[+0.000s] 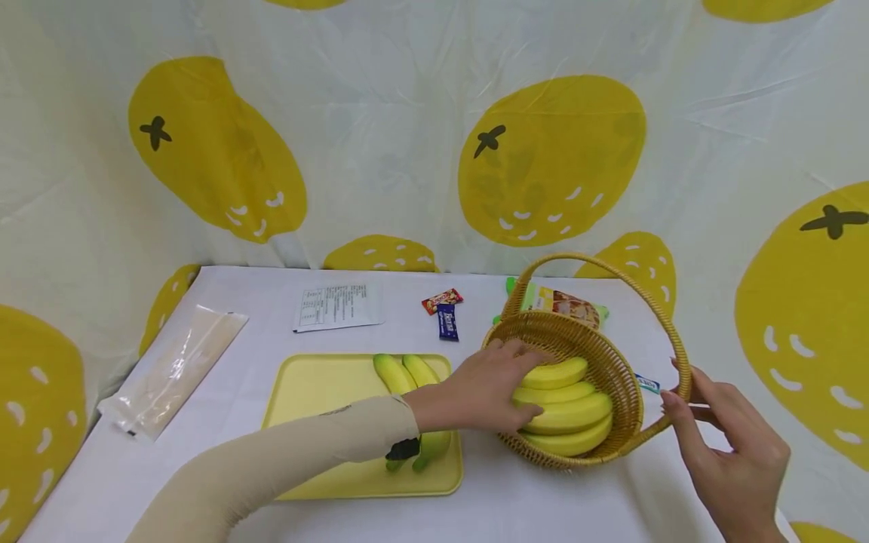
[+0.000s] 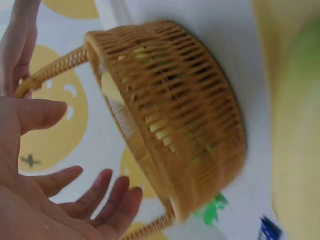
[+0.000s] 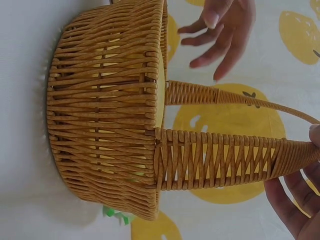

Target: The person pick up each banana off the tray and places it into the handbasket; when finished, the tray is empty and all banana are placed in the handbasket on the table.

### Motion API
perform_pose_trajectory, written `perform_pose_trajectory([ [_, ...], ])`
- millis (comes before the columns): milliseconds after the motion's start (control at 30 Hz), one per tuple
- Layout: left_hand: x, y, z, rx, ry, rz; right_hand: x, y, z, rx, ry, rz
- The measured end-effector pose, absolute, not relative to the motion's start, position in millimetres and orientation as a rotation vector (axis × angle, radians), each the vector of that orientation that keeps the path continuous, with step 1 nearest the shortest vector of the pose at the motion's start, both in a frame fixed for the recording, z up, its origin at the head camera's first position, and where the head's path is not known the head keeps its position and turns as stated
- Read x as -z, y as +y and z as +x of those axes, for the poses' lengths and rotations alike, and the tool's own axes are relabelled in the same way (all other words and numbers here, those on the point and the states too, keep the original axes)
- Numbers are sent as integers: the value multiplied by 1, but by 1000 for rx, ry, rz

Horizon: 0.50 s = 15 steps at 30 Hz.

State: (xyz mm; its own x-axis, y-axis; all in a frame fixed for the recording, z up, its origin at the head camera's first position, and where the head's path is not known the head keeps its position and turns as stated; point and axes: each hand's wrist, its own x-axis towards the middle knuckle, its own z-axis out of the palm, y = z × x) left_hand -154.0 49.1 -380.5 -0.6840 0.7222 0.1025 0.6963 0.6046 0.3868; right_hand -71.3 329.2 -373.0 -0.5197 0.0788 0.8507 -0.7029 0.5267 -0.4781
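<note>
A wicker basket (image 1: 627,407) with a tall arched handle holds a bunch of bananas (image 1: 570,413). My right hand (image 1: 736,445) pinches the right side of that handle between thumb and fingers; the right wrist view shows the handle (image 3: 220,159) from close by. Over the basket's left rim reaches my left hand (image 1: 485,388), its fingers spread and nothing gripped. In the left wrist view its fingertips (image 2: 132,196) stand apart from the basket's mouth. More bananas (image 1: 392,373) lie on a yellow tray (image 1: 319,385), partly covered by my left forearm.
Behind the basket lies a green and brown food packet (image 1: 570,305). A red snack packet (image 1: 441,300) and a blue one (image 1: 447,322) are behind the tray. Farther left are a white printed packet (image 1: 339,305) and a long clear pouch (image 1: 179,369). A patterned curtain (image 1: 380,151) hangs behind the table.
</note>
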Motion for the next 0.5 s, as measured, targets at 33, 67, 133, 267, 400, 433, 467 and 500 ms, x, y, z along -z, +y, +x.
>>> perform_pose_trajectory([
  [33, 380, 41, -154, -639, 2776, 1198, 373, 329, -72, -1089, -1861, 520],
  [67, 380, 34, -153, -656, 2796, 1178, 373, 329, -73, -1090, -1855, 529],
  [133, 380, 19, -153, -694, 2827, 1133, 372, 329, -73, -1085, -1853, 536],
  [267, 384, -9, -150, -745, 2873, 1034, 372, 330, -73, -1079, -1862, 535],
  [400, 395, -35, -147, -735, 2931, 958, 374, 331, -72, -1072, -1867, 527],
  [433, 400, -40, -146, -723, 2947, 942, 374, 331, -72, -1068, -1871, 522],
  [467, 403, -45, -145, -717, 2960, 928, 375, 331, -71, -1063, -1875, 516],
  [500, 407, -49, -143, -718, 2970, 915, 375, 331, -71, -1058, -1881, 510],
])
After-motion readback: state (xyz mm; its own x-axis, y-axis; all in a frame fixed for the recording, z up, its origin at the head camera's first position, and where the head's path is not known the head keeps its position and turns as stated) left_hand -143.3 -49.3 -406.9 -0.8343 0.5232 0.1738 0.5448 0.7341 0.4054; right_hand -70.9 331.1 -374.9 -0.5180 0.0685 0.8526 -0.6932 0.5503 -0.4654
